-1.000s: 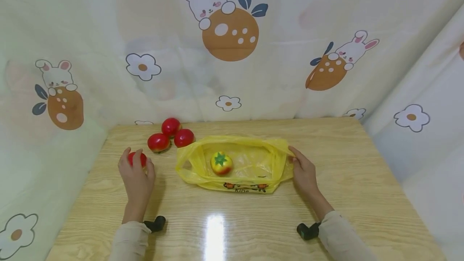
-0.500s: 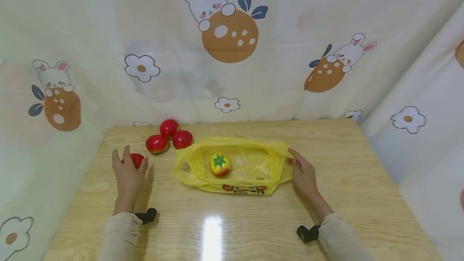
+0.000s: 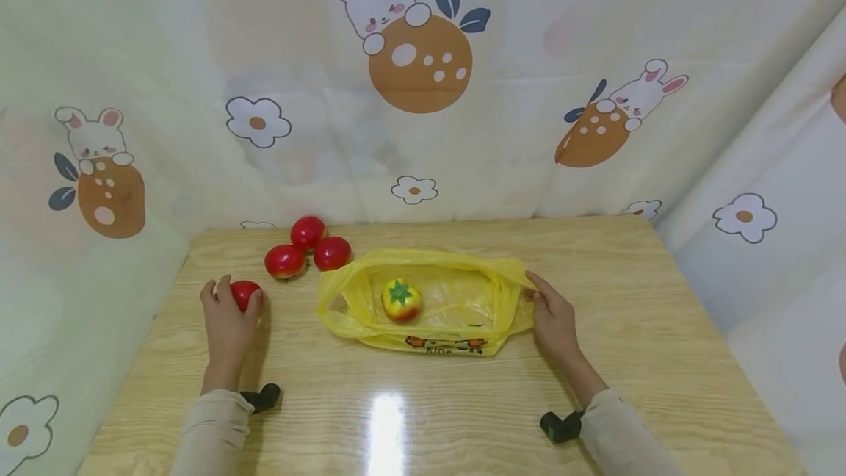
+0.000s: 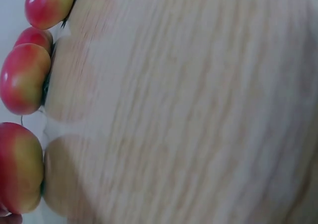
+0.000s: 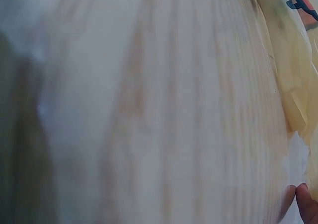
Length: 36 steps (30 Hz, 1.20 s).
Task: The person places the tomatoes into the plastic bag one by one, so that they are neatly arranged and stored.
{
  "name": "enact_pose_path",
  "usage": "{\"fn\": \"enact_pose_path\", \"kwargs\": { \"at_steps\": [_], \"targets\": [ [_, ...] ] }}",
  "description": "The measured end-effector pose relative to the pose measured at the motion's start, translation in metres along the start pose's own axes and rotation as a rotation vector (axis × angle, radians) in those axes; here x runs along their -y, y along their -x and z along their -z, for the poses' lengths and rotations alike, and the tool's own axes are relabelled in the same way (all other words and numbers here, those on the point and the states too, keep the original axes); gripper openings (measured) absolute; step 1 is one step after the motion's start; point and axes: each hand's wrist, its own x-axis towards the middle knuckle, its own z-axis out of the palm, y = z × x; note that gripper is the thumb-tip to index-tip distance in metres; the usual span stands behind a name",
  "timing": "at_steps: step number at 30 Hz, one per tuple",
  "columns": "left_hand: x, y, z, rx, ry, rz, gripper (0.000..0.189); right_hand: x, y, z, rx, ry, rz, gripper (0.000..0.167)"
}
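Note:
At the table's left side my left hand grips a red toy tomato, fingers on its left and thumb on its right. The left wrist view shows this tomato at the lower left, a fingertip just below it. My right hand pinches the right end of a yellow plastic bag, whose mouth spreads wide. Inside the bag lies a yellow-and-red toy tomato with its green star-shaped leaf upward. In the right wrist view, thumb and finger meet beside the bag.
Three more red tomatoes, one of them the front tomato, sit together behind the bag's left end. All lie on a wooden table. A rabbit-print curtain hangs along the back edge and both sides.
My left hand has shifted left and its fingers have closed around the red tomato, which has moved slightly left. My right hand and the bag have stayed in place.

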Motion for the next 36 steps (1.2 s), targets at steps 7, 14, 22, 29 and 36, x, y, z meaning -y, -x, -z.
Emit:
{"fn": "enact_pose_path", "kwargs": {
  "at_steps": [7, 14, 22, 29, 36],
  "targets": [
    [0.005, 0.005, -0.005, -0.028, 0.057, 0.037, 0.061, -0.002, 0.001, -0.002, -0.007, 0.009, 0.001, 0.044],
    [0.014, 0.001, -0.010, -0.090, 0.080, -0.006, 0.061, -0.001, 0.002, -0.002, -0.009, 0.015, -0.002, 0.044],
    [0.017, 0.000, -0.009, -0.162, 0.125, -0.013, 0.058, 0.002, 0.002, -0.001, -0.001, 0.014, -0.004, 0.043],
    [0.012, -0.003, -0.003, -0.194, 0.152, -0.013, 0.058, -0.001, 0.001, -0.001, 0.007, 0.019, -0.001, 0.045],
    [0.000, -0.006, 0.007, -0.212, 0.174, -0.034, 0.058, -0.002, -0.002, -0.001, 0.013, 0.021, 0.004, 0.044]
  ]
}}
